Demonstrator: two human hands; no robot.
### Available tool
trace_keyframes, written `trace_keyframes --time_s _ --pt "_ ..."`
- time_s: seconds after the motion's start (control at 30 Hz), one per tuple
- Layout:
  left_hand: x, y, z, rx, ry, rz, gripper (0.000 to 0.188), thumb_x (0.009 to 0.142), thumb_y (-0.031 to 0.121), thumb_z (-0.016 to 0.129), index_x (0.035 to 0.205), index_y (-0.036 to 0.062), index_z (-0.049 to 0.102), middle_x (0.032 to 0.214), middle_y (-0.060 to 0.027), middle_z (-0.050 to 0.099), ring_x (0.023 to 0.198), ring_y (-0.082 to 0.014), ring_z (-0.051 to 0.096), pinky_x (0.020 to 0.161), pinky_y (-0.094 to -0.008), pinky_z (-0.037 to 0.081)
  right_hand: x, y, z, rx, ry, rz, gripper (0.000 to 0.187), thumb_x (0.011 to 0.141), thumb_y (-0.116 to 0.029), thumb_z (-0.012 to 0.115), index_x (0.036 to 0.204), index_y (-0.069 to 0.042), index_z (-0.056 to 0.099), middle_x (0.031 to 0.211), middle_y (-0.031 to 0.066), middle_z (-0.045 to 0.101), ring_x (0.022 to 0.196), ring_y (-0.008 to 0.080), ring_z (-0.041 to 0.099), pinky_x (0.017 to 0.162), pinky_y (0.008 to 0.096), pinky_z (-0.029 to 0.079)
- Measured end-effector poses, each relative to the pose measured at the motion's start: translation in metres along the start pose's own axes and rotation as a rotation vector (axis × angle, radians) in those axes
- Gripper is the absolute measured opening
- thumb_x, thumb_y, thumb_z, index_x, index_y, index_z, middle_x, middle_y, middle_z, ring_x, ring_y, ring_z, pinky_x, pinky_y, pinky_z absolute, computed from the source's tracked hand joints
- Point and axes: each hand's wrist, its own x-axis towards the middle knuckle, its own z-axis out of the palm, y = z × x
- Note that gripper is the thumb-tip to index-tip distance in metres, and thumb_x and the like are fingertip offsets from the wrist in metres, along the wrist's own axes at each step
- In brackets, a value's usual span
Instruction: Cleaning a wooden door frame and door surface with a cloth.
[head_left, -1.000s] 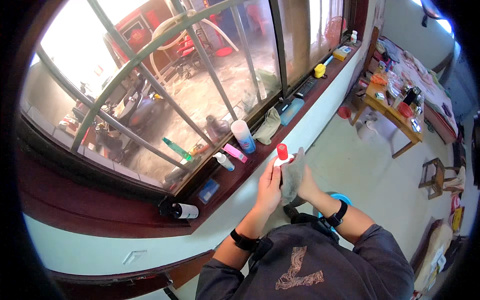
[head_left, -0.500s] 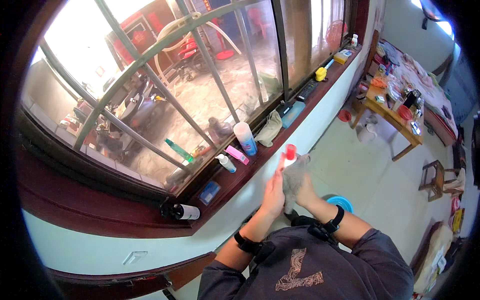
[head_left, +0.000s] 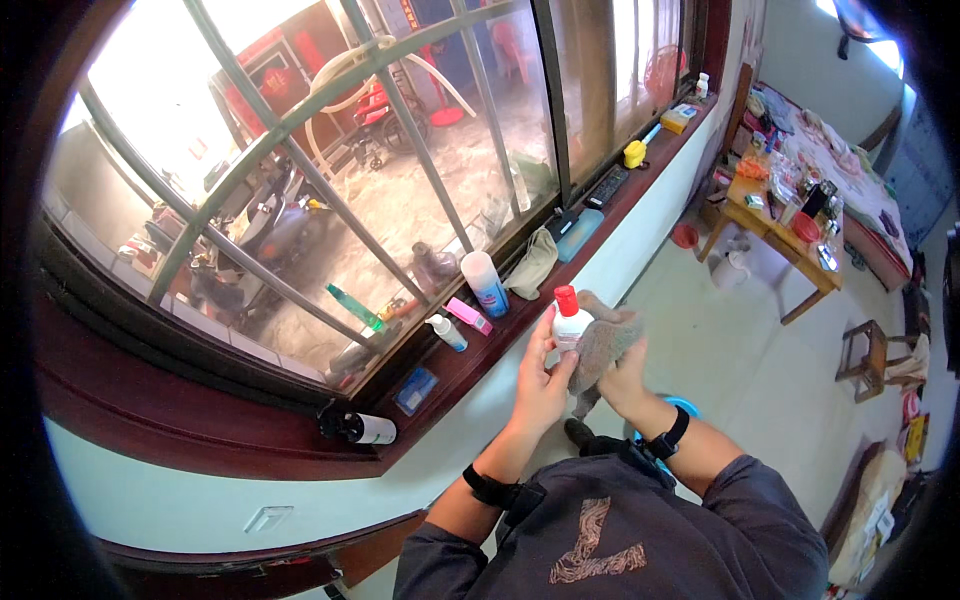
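In front of me, just off the window sill, my left hand (head_left: 540, 385) is wrapped round a white bottle (head_left: 571, 328) with a red cap, held upright. A grey cloth (head_left: 600, 352) is bunched in my right hand (head_left: 626, 382), its edge close against the bottle's right side. Part of the right hand's fingers is hidden behind the cloth. Nearest to the bottle on the sill are a spray can (head_left: 486, 285) with a pale pink cap, a pink box (head_left: 468, 315) and a beige cloth (head_left: 533, 265).
The dark red sill (head_left: 290, 440) also carries a pump bottle (head_left: 447, 333), a blue box (head_left: 415, 391), a black-and-white bottle (head_left: 372, 428) lying down and a remote (head_left: 606, 188). Window bars stand behind. A blue basin (head_left: 684, 405) is on the floor; a cluttered wooden table (head_left: 770, 245) stands right.
The bottle now shows more of its white body above my left hand. My right hand with the cloth has shifted slightly right, and the cloth has spread to the bottle's side.
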Motion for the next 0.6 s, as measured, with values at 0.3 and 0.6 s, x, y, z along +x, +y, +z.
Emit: trace_keyframes --time_s 0.3,0.6 --pt "-0.006 -0.009 -0.004 0.429 -0.17 0.263 0.068 0.098 -0.007 0.052 0.161 0.0091 0.035 0.148 -0.0085 0.051 0.125 -0.0164 0.054 0.104 -0.0291 0.043 -0.009 0.035 -0.002 0.178 0.039 0.368 0.036 0.089 -0.013 0.072 0.12 -0.002 0.057 0.113 0.0111 0.067 0.094 0.0204 0.067 0.082 0.0342 0.054" --pt "-0.013 0.005 0.011 0.297 -0.104 0.081 0.056 0.106 0.003 0.047 0.16 0.0059 0.035 0.149 -0.0132 0.057 0.128 -0.0145 0.054 0.108 -0.0272 0.04 -0.007 0.013 0.001 0.147 0.116 0.19 0.039 0.094 -0.012 0.067 0.128 0.003 0.057 0.117 0.0106 0.069 0.105 0.0167 0.064 0.092 0.0334 0.051"
